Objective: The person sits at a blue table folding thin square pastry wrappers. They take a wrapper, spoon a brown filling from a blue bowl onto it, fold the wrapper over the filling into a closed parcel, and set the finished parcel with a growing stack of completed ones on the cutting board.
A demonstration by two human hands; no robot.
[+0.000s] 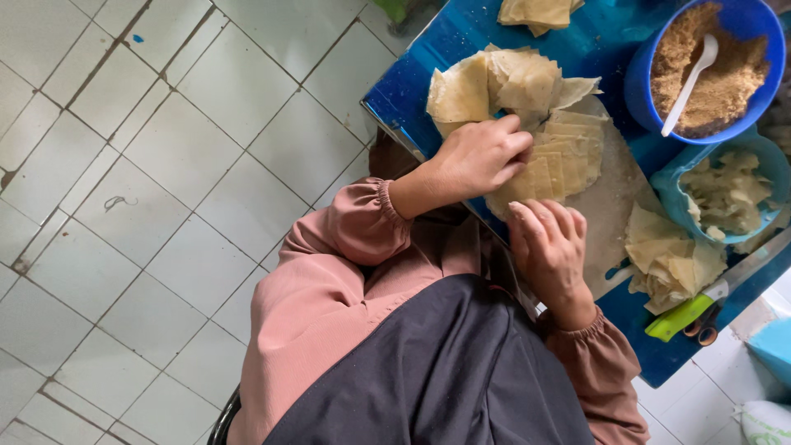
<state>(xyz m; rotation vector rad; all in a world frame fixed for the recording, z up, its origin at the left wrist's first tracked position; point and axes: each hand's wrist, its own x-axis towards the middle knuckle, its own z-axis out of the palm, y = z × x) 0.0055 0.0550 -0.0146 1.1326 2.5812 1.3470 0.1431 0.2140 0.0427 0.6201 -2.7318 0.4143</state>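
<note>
At the blue surface (pixel 412 99) edge, our left hand (pixel 482 156) and right hand (pixel 550 247) both pinch one stack of dough wrappers (pixel 560 161); two bowls (pixel 638 78) nearby.

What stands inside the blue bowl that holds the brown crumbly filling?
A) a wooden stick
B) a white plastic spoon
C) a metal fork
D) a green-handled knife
B: a white plastic spoon leans in the brown crumbly filling of the blue bowl, while the green-handled knife lies apart on the blue table.
</note>
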